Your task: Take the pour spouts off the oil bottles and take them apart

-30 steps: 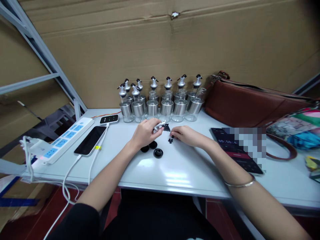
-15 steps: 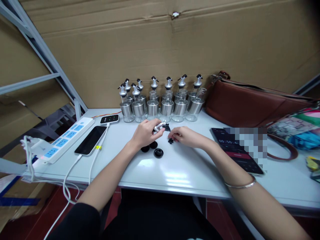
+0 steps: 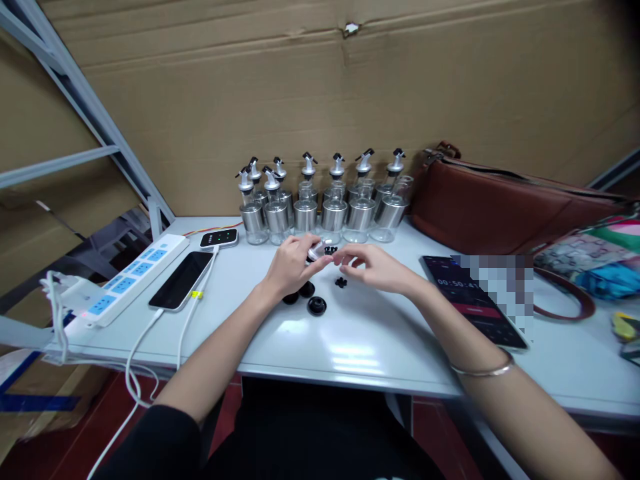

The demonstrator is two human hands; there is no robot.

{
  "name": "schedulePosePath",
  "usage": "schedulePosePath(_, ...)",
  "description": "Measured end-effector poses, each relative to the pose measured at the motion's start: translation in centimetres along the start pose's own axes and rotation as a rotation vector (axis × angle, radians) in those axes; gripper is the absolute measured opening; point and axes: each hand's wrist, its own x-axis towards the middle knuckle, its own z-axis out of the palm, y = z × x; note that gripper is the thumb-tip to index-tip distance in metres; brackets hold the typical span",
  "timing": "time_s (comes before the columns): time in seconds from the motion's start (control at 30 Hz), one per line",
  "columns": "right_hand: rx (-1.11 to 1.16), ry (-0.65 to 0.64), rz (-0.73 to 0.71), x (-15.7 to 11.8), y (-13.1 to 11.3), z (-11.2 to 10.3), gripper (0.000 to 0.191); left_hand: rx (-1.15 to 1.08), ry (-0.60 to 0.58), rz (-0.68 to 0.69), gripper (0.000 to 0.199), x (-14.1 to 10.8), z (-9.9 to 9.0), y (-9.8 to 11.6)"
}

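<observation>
My left hand (image 3: 295, 265) is closed around a silver pourer top (image 3: 316, 251), partly hidden by the fingers. My right hand (image 3: 373, 267) has its thumb and fingers bent together at the pourer's end, close to my left thumb; whatever the fingertips pinch is too small to make out. Just behind the fingertips are small black pieces (image 3: 331, 250). A small black cluster of parts (image 3: 341, 283) lies below my right hand. Near my left wrist sit round black stoppers (image 3: 317, 305), some partly covered by the hand.
Glass bottles with steel sleeves (image 3: 334, 215) stand in rows at the back, several wearing pourers. Left are a power strip (image 3: 135, 280), a phone (image 3: 183, 281) and a small white device (image 3: 219, 238). A brown bag (image 3: 500, 207) and a phone with a timer (image 3: 470, 300) are right.
My right hand has lifted from the small black cluster and moved up and left to the pourer. The cluster stays on the table. My left hand has turned the pourer slightly.
</observation>
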Motion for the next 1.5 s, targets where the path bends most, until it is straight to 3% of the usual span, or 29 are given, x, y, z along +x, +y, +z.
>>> schedulePosePath(0.2, 0.479, 0.021, -0.108, 0.3, -0.9, 1.0, 0.022, -0.231, 0.014, 0.101, 0.045, -0.1, 0.9, 1.1)
schedulePosePath(0.37, 0.751, -0.012, -0.046, 0.5, -0.3, 1.5, 0.022, -0.327, -0.022, 0.097, 0.035, -0.1, 1.5, 0.7)
schedulePosePath(0.63, 0.720, 0.089, 0.023, 0.7, -0.2, 1.8, 0.029, -0.120, -0.038, 0.066, 0.027, 0.3, 0.3, 0.6)
schedulePosePath(1.1, 0.673, 0.238, 0.029, 0.7, -0.7, 1.6, 0.020, -0.138, 0.058, 0.151, 0.026, 0.2, 0.4, 0.7)
schedulePosePath(1.5, 0.578, 0.168, 0.008, 0.7, -0.5, 1.4, 0.027, -0.154, 0.090, 0.169, 0.029, 0.0, 0.6, 0.2)
